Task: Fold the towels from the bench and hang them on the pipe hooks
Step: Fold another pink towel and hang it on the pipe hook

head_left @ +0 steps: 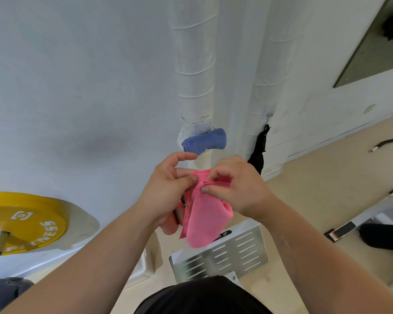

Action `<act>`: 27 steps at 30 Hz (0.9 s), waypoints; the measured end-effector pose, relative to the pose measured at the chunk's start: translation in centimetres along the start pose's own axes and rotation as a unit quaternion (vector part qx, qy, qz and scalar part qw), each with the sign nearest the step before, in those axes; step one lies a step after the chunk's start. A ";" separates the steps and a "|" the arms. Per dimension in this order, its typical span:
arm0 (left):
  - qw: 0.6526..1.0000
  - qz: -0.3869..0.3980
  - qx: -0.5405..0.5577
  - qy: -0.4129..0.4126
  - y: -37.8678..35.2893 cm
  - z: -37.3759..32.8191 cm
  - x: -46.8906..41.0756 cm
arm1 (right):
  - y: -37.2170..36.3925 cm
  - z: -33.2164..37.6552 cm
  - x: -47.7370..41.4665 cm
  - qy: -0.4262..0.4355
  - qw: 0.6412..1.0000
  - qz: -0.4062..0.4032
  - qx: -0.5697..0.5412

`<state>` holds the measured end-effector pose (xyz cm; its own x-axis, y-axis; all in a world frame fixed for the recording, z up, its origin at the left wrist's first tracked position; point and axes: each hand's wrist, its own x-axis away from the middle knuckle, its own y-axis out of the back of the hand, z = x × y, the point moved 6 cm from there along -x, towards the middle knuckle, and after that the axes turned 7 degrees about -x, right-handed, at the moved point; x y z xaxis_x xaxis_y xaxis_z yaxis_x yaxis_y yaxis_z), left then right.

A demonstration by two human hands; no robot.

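Observation:
A folded pink towel [204, 218] hangs from both my hands in front of the white wall. My left hand [168, 189] pinches its top edge with thumb and fingers; an orange-red object [178, 211] shows under that palm. My right hand [236, 186] pinches the same top edge from the right. Just beyond, a folded blue towel [204, 141] hangs on the left white wrapped pipe [195, 64]. A black cloth [259, 150] hangs on the right pipe [272, 64].
A yellow weight plate [25, 223] on a bar sits at the left. Below my hands is a slotted metal plate [225, 254] of a machine. A grey panel [372, 48] is on the wall at upper right. Beige floor [315, 177] lies to the right.

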<state>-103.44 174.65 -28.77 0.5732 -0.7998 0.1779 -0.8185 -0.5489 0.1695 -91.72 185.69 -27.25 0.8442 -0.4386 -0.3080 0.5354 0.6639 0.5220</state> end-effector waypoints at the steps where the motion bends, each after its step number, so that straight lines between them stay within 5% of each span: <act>1: 1.000 0.014 -0.008 -0.002 -0.3 -0.1 0.1 | 0.1 0.2 -0.1 0.005 1.000 -0.002 0.007; 13: 0.986 0.112 -0.115 -0.040 -1.3 -0.6 0.5 | 0.3 0.4 0.0 0.036 0.997 -0.002 0.065; 19: 0.993 0.072 -0.065 -0.065 -0.8 -0.7 0.5 | 0.5 0.1 0.0 0.006 0.998 -0.046 0.051; 27: 0.993 -0.026 -0.047 -0.107 2.0 -1.2 -0.8 | 1.3 -5.0 1.4 -0.015 0.989 0.038 0.141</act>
<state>-105.51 174.45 -27.37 0.5847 -0.8102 -0.0415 -0.7753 -0.5731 0.2654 -89.73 188.99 -30.96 0.8781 -0.4148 -0.2384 0.4395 0.5026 0.7445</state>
